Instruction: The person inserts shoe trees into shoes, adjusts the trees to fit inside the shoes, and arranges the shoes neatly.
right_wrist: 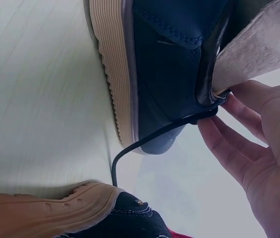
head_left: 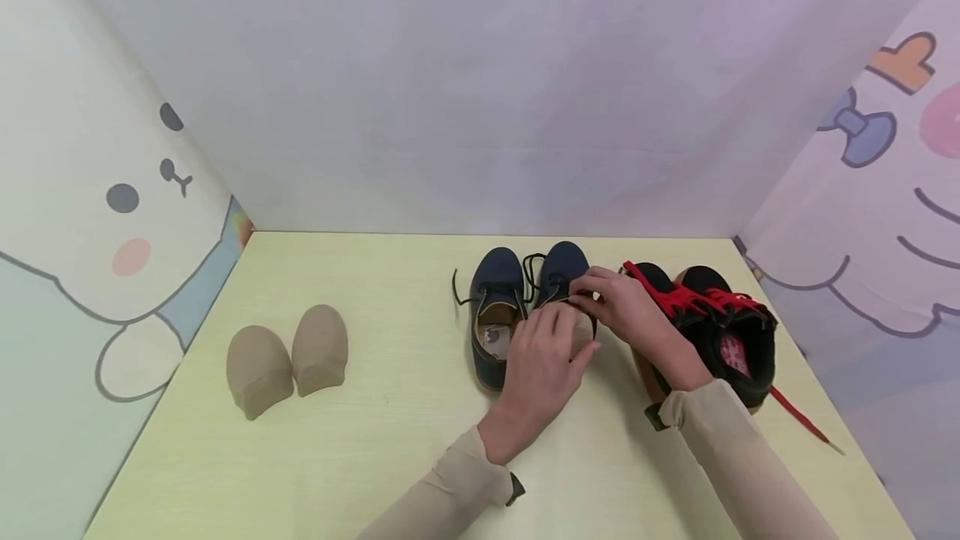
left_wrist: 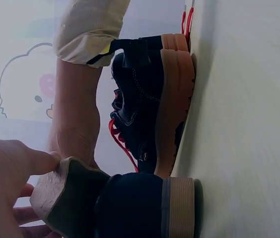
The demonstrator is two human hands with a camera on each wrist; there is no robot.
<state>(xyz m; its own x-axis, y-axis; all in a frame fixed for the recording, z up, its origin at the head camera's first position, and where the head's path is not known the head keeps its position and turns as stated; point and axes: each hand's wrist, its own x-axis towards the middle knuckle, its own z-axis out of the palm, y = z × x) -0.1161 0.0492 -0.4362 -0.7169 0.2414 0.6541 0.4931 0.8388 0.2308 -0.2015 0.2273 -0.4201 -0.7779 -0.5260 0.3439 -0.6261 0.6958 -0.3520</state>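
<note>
Pushing a rounded tan shoe insert into the right navy canvas shoe, the left hand grasps the insert's blunt end; the right hand pinches the shoe's tongue on the pale yellow-green table.

- Right navy shoe: rear half hidden in the head view under the left hand and a tan insert; only the toe shows.
- Tan insert: front end hidden inside the shoe; depth cannot be told.
- Right hand: fingertips at the shoe's tongue, grip too small to tell; in the wrist view, cut off by the frame's edge.
- Black shoes with red laces: inner one partly hidden behind the right forearm.
</note>
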